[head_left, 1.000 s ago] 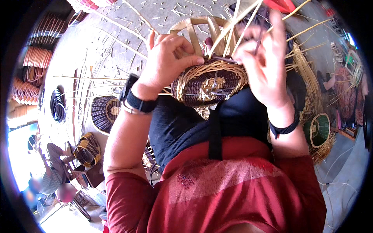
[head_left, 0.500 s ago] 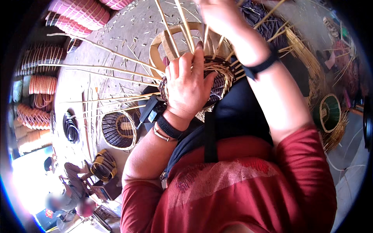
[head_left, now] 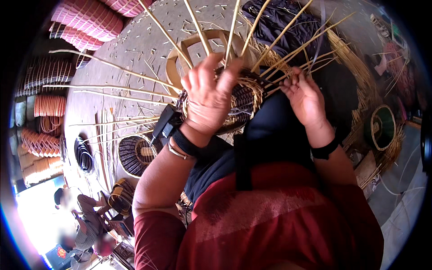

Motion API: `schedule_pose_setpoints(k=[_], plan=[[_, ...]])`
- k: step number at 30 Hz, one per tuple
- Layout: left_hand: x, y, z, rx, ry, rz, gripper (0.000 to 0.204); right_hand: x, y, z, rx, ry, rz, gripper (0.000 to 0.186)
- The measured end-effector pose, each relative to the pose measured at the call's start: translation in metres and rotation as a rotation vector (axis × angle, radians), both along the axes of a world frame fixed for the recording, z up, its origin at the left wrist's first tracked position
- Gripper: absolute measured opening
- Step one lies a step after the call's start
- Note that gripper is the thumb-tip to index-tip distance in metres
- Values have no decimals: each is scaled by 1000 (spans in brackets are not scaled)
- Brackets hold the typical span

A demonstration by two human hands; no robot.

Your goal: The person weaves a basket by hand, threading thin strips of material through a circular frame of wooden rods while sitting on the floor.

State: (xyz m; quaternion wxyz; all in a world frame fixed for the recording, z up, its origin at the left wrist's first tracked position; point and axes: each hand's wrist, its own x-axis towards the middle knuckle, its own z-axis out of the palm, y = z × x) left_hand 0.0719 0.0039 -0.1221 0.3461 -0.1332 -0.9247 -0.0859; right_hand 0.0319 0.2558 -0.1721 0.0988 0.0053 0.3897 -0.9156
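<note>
A partly woven wicker basket [head_left: 240,105], dark with a pale, twisted band near its rim, rests at my lap. Long pale stakes [head_left: 168,38] fan outward from it. My left hand [head_left: 204,101] grips the far left of the rim, its slightly blurred fingers curled among the stakes. To the right of the basket, the fingers of my right hand [head_left: 307,100] are pinched on a thin dark weaving strand [head_left: 272,82], which runs back to the rim. The strand's loose end seems to rise beyond this hand.
A wooden stool-like frame [head_left: 172,72] stands just beyond the basket. Dark cloth [head_left: 288,27] and bundled straw [head_left: 348,58] lie far right. Finished baskets [head_left: 135,153] sit at left, with a black coil [head_left: 83,155]. A green-lined basket [head_left: 381,128] stands right. Other people [head_left: 87,216] sit lower left.
My right hand has come down from the far side, above the stakes, to the right of the basket. My left hand has shifted slightly left, and the basket and stakes have turned a little.
</note>
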Motion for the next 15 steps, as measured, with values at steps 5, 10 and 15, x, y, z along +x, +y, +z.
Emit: schedule_pose_setpoints(k=[5,10,15], plan=[[0,19,2,-121,-239,12,63,-69,-42,85,583,282,-266,45],[-11,27,16,-207,-326,58,58,-117,-59,64,963,494,-339,49],[-14,16,2,-158,-208,48,50,-31,-15,32,442,515,-325,79]])
